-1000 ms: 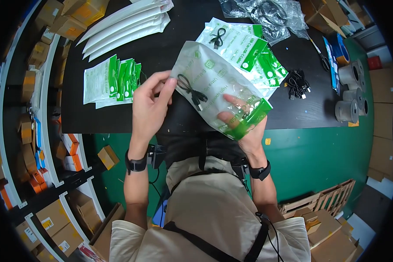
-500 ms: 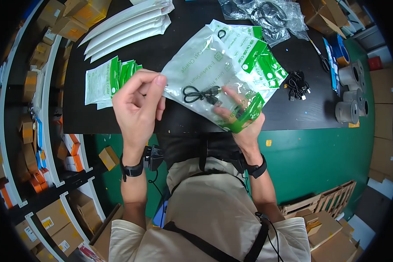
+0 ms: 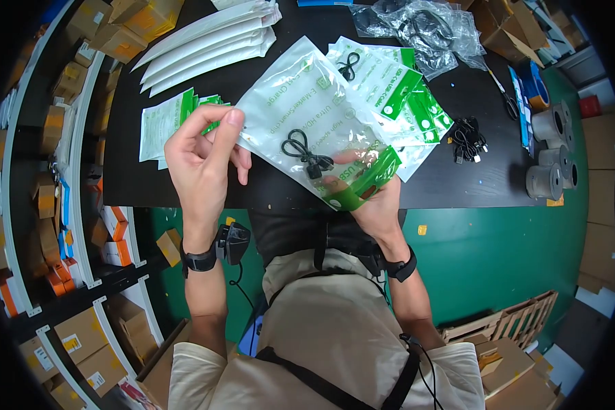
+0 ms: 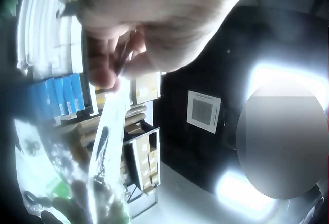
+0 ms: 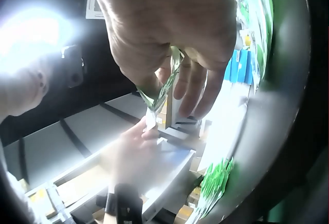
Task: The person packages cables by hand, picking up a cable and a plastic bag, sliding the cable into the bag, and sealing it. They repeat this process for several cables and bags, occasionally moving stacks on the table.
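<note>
Between both hands hangs a clear printed bag [image 3: 280, 96] with a green band; a coiled black cable [image 3: 307, 154] shows inside or through it. The left hand [image 3: 201, 160] pinches the bag's left corner between thumb and index finger. At the green end the right hand [image 3: 379, 208] grips the bag, some fingers seen through the plastic. In the left wrist view the left hand [image 4: 149, 23] pinches the bag's edge [image 4: 110, 131]. The right wrist view has the right hand [image 5: 175, 39] holding the green edge [image 5: 159, 95] between thumb and fingers.
Green-and-white bags [image 3: 396, 92] lie behind the right hand, and another stack [image 3: 164, 123] beyond the left. White envelopes [image 3: 212, 48], crinkled clear plastic [image 3: 430, 34], a black cable bundle [image 3: 467, 140], scissors [image 3: 504, 96] and spools [image 3: 545, 182] are on the table [image 3: 471, 184].
The left hand has moved left and slightly toward the body, pulling the bag wider and flatter. The right hand has shifted slightly left, and the cable now lies nearer the green band.
</note>
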`<state>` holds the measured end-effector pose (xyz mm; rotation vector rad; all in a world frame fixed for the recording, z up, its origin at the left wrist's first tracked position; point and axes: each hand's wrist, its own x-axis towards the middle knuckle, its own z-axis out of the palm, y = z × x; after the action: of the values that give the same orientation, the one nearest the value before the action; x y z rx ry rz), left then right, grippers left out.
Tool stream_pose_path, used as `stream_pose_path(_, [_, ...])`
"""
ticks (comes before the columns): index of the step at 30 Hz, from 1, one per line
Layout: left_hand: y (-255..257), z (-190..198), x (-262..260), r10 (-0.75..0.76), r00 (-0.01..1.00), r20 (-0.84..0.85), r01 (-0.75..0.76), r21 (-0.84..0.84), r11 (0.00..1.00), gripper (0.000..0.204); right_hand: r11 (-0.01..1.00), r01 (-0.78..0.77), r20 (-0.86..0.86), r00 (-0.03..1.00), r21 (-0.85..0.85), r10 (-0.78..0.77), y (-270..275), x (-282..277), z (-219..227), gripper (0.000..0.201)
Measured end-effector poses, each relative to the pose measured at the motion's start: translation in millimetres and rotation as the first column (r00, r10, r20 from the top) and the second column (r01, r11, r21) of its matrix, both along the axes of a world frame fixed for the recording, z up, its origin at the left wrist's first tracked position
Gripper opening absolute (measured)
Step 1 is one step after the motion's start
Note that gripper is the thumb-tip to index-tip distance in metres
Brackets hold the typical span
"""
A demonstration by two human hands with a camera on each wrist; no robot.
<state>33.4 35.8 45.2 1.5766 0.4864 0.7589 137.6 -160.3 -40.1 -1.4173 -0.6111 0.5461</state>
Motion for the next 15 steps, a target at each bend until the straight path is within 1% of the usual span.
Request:
stream_pose_path(3, [3, 0, -1, 0.038, 0.999, 0.004, -0.038, -0.031, 0.999, 0.015, 0.994, -0.057, 0.009, 0.998, 0.089, 0.057, 6, -1, 11, 0.051])
stream_pose_path(8, [2, -1, -3, 0.029, 0.999, -0.046, -0.031, -0.04, 0.999, 0.017, 0.992, -0.072, -0.018, 0.997, 0.107, 0.074, 13, -2, 3, 0.046])
stream_pose_path(11, [4, -5, -6, 0.034, 0.997, -0.062, -0.036, -0.028, 0.999, 0.017, 0.994, -0.09, -0.23, 0.968, 0.059, 0.101, 12, -5, 8, 0.036])
stream_pose_path(12, [7, -6, -7, 0.039, 0.997, -0.069, -0.042, -0.041, 0.998, 0.017, 0.992, -0.107, -0.232, 0.965, 0.073, 0.121, 11, -6, 4, 0.036])
stream_pose_path(14, [17, -9, -12, 0.05, 0.995, -0.081, -0.055, -0.063, 0.996, 0.018, 1.0, -0.007, -0.216, 0.976, 0.024, 0.012, 7, -5, -8, 0.026])
stream_pose_path(15, [23, -9, -16, 0.065, 0.994, -0.083, -0.07, -0.051, 0.996, 0.018, 0.999, -0.022, -0.218, 0.976, 0.036, 0.029, 9, -4, -6, 0.026])
